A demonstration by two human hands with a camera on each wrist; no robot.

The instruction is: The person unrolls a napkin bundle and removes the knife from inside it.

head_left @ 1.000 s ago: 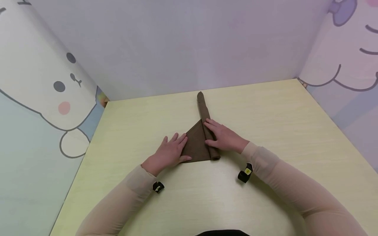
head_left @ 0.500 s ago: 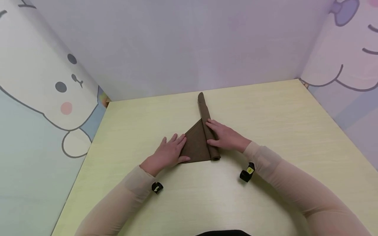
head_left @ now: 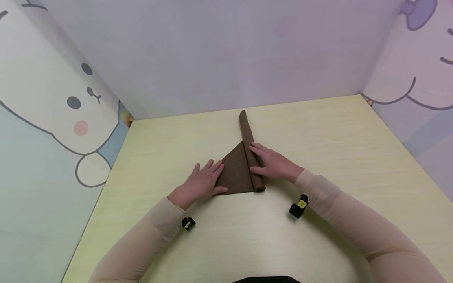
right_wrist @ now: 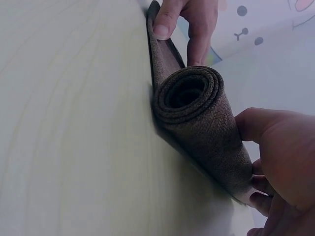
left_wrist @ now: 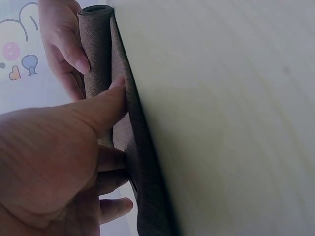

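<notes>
A brown cloth (head_left: pixel 234 175) lies on the table, its right side wound into a long roll (head_left: pixel 249 155) that points to the table's far edge. To the left of the roll the cloth is a flat, folded wedge. My left hand (head_left: pixel 199 184) rests with spread fingers on the wedge's left edge. On the roll lies my right hand (head_left: pixel 277 165), fingertips and thumb touching it near its middle. Several wound layers show at the roll's near end (right_wrist: pixel 189 93) in the right wrist view. The left thumb (left_wrist: pixel 106 105) presses the wedge in the left wrist view.
The pale wooden table (head_left: pixel 166 141) meets a plain light wall (head_left: pixel 226 55) at its far edge. Side walls with cartoon prints (head_left: pixel 80 128) stand left and right. A black rounded thing (head_left: pixel 267 279) shows at the bottom edge.
My hands have drawn very slightly apart, and a little more of the flat wedge shows between them. The head view has shifted a bit; the roll keeps its shape.
</notes>
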